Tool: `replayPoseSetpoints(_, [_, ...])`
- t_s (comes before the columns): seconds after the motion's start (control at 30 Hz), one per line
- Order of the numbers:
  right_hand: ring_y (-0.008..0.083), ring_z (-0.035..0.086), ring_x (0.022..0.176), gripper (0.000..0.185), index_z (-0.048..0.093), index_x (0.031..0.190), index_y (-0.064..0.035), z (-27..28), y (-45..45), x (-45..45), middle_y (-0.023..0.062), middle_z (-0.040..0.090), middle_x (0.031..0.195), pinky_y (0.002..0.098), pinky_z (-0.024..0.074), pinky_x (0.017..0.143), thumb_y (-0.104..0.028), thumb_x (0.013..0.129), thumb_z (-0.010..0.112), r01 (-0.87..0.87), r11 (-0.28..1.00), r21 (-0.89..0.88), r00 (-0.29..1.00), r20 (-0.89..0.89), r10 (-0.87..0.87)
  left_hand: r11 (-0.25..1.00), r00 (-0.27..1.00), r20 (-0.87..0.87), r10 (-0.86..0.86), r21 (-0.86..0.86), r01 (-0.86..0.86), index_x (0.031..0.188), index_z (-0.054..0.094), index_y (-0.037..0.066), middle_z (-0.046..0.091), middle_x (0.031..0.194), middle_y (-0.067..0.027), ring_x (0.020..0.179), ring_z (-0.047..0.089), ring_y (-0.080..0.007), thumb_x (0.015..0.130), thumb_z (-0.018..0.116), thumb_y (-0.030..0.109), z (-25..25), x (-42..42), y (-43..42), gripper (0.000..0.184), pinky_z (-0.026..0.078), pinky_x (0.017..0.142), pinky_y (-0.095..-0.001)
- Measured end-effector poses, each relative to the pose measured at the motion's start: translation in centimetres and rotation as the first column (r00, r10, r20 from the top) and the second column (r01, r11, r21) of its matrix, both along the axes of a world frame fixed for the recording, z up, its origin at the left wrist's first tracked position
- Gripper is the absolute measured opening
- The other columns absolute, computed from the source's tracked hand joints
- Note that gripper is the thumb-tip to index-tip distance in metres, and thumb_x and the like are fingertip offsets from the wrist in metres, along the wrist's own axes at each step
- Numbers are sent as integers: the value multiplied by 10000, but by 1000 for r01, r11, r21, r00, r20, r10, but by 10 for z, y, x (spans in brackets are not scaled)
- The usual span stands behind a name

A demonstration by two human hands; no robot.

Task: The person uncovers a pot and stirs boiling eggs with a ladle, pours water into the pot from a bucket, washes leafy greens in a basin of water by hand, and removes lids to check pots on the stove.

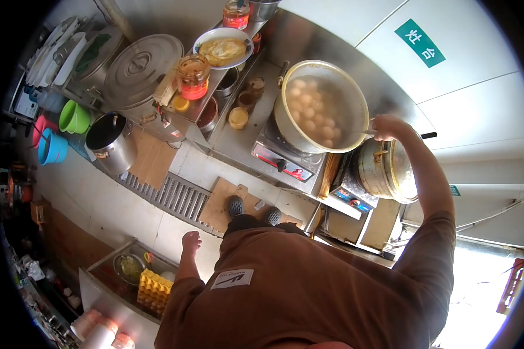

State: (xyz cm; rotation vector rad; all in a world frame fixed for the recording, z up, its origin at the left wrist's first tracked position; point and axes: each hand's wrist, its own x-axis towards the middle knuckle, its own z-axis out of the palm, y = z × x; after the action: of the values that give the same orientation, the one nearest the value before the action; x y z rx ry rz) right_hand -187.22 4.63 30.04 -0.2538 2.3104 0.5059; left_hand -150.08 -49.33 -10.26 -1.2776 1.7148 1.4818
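My right hand (387, 127) is closed at the rim of a large metal pot (280, 113), around a long-handled metal utensil with a black end (429, 135). Its shaft reaches into the pot; the working end is hidden in the cloudy water. Many whole eggs (307, 110) lie in this steaming water. Under the pot is a gas stove (280, 166) with a black knob. My left hand (191, 241) hangs low at my side, fingers curled, away from any object, with nothing visible in it.
A lidded pot (374, 168) stands on a second burner at the right. Left of the stove are a plate of fried food (222, 49), a red-labelled jar (193, 78) and small jars (237, 118). Behind my left hand, yellow egg trays (154, 288) sit on a counter. Cardboard (218, 203) lies underfoot.
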Motion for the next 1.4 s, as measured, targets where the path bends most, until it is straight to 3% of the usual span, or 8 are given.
replayPoseSetpoints(0.2, [117,501,471,114,643,795,-58,5,1,2,25,570,597,280,400,409,-167,769,626,428,899,-95,898,159,-411,1000,1000,-3,-1,-5,1,932,573,79,560,748,-17,587,556,-139,792,543,217,0,-5,-5,199,428,475,-269])
replayPoseSetpoints(0.63, [101,436,439,176,578,738,-13,-31,15,18,35,541,604,267,360,394,-173,811,575,617,731,-291,777,368,-510,998,998,-14,-65,-24,64,928,569,74,566,756,-21,611,562,-144,800,543,243,1,-26,-16,214,432,490,-291])
replayPoseSetpoints(0.87, [166,523,523,126,586,774,-26,21,24,33,63,557,606,341,427,520,-149,793,565,285,911,-298,958,46,-284,995,995,-28,-92,-37,91,909,561,72,563,741,-21,596,564,-144,812,556,296,-1,-33,-17,244,434,477,-285])
replayPoseSetpoints(0.93, [208,535,546,122,586,766,-20,32,36,37,90,550,606,364,437,574,-141,758,571,18,952,-304,954,-279,-107,994,995,-21,-100,-39,99,908,559,73,562,734,-20,590,562,-144,814,555,296,-1,-33,-16,243,431,470,-281])
replayPoseSetpoints(0.97, [253,557,618,111,587,793,-26,64,3,43,120,557,640,386,438,606,-122,754,550,207,943,-260,932,-241,-271,993,994,-10,-109,-40,108,907,557,73,560,728,-19,583,560,-143,816,554,297,-1,-33,-15,242,428,464,-278])
replayPoseSetpoints(1.07, [303,589,835,159,589,915,-56,59,-1,38,148,602,861,418,453,739,-88,762,559,118,972,-205,877,-437,-199,993,993,-7,-116,-33,115,906,557,73,557,717,-18,586,560,-143,817,556,290,-1,-32,-13,234,428,470,-276])
replayPoseSetpoints(1.17, [324,588,860,203,559,968,-72,15,9,17,160,590,934,428,470,752,-46,771,522,-76,993,-86,791,-611,8,997,997,-10,-80,-12,80,955,560,90,577,811,-19,651,577,-136,823,524,239,4,-29,-7,202,455,545,-297])
replayPoseSetpoints(1.4, [292,609,902,202,586,981,-95,-39,-22,-29,136,596,970,386,512,748,-59,798,509,-116,989,-97,753,-657,24,1000,998,-56,6,-24,-7,907,568,75,557,752,-13,612,562,-136,797,533,225,17,-5,-1,189,438,505,-279])
